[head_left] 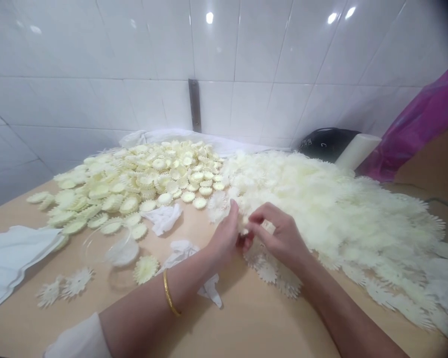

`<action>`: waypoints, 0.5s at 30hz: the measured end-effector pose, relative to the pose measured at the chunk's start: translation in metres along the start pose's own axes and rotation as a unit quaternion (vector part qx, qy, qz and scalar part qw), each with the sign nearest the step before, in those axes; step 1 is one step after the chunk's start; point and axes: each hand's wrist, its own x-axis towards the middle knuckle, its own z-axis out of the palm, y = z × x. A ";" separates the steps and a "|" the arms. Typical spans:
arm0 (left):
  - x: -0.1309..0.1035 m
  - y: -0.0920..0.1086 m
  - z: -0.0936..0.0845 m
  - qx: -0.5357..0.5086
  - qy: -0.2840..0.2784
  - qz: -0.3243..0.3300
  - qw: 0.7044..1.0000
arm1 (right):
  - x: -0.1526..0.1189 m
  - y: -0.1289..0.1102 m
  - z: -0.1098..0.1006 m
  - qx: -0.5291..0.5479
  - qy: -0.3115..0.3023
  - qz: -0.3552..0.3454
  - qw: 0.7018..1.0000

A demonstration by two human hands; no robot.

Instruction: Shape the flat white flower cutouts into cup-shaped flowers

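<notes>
Near the middle of the table, my left hand [228, 231] is closed around a small pale flower piece [243, 224]. The thumb and forefinger of my right hand [278, 232] pinch the same piece from the right. Fingers partly hide its shape. Flat white toothed flower cutouts [267, 268] lie just below my right hand. A large heap of cutouts [321, 204] spreads behind and to the right. Behind and left is a pile of cupped yellowish flower pieces [153, 179]. A single yellowish flower [146, 269] rests left of my left forearm, which wears a gold bracelet.
Crumpled tissues [162, 218] and a clear round dish [122, 252] lie left of my hands. White sheets [17, 258] cover the left edge. At the back right are a black object [324, 141], a white roll [358, 151] and a magenta bag [421, 124].
</notes>
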 end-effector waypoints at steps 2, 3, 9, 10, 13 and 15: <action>0.001 -0.002 -0.001 -0.008 -0.043 0.007 0.999 | -0.001 0.002 0.002 -0.038 -0.005 0.012 0.999; 0.001 -0.003 -0.001 -0.007 -0.067 0.011 0.998 | -0.001 0.004 0.001 -0.053 -0.005 0.024 0.998; -0.001 -0.002 -0.002 0.007 -0.139 0.028 0.990 | 0.002 0.012 -0.008 -0.048 -0.051 0.082 0.994; -0.002 -0.002 -0.001 0.003 -0.140 0.021 0.990 | 0.003 0.013 -0.010 -0.039 -0.066 0.086 0.993; -0.003 0.002 0.001 -0.018 -0.124 -0.021 0.992 | 0.003 0.013 -0.011 -0.025 -0.112 0.082 0.990; -0.004 0.003 0.003 -0.026 -0.110 -0.049 0.992 | 0.002 0.012 -0.011 -0.027 -0.123 0.074 0.989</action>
